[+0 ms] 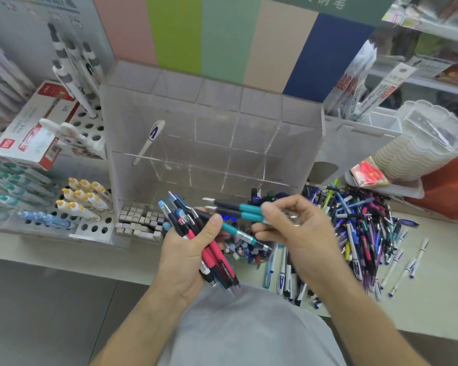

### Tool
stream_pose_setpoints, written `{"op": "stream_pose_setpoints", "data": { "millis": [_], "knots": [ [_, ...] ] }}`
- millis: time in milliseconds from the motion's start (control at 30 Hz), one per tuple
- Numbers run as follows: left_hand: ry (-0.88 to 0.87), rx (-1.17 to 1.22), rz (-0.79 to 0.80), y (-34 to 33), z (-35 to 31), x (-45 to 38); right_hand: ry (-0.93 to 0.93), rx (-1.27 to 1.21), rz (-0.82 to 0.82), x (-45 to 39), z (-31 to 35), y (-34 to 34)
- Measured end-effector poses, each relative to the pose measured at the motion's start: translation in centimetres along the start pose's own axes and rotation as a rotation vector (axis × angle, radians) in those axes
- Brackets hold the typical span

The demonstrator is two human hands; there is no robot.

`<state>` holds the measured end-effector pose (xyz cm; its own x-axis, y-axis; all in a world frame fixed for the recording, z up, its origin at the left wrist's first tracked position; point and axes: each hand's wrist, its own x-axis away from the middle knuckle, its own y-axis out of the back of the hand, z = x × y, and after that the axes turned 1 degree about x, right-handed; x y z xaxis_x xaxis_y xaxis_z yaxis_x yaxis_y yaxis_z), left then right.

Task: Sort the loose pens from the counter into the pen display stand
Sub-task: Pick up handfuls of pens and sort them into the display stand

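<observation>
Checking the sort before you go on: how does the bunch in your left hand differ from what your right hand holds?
The left hand grips a mixed bunch of pens in red, black and blue; the right hand pinches two teal pens only. The bunch stands roughly upright and fanned; the teal pens lie near level, side by side. Both sets are held in front of the clear display stand.

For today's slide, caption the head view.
Left hand grips mixed pens; right hand pinches teal pens.
</observation>
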<state>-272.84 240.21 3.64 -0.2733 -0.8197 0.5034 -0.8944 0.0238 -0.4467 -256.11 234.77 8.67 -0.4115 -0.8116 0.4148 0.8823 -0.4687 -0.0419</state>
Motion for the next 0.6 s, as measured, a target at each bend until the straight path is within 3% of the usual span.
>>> {"op": "stream_pose_setpoints", "data": {
  "millis": [133, 267, 467, 600],
  "knots": [
    [-0.067, -0.020, -0.043, -1.0, 0.1, 0.1, 0.111, 0.099, -0.128, 0.3, -2.5, -2.7],
    [-0.117, 0.003, -0.092, -1.3, 0.1, -0.1, 0.135, 0.189, -0.111, 0.4, -2.8, -3.1],
    [-0.135, 0.001, -0.094, -2.1, -0.5, 0.0, 0.060, 0.021, -0.016, 0.9, -2.7, -3.9],
    [-0.169, -0.043, -0.097, -1.8, -1.0, -0.2, 0.110, -0.022, -0.067, 0.3, -1.3, -3.6]
  ]
}}
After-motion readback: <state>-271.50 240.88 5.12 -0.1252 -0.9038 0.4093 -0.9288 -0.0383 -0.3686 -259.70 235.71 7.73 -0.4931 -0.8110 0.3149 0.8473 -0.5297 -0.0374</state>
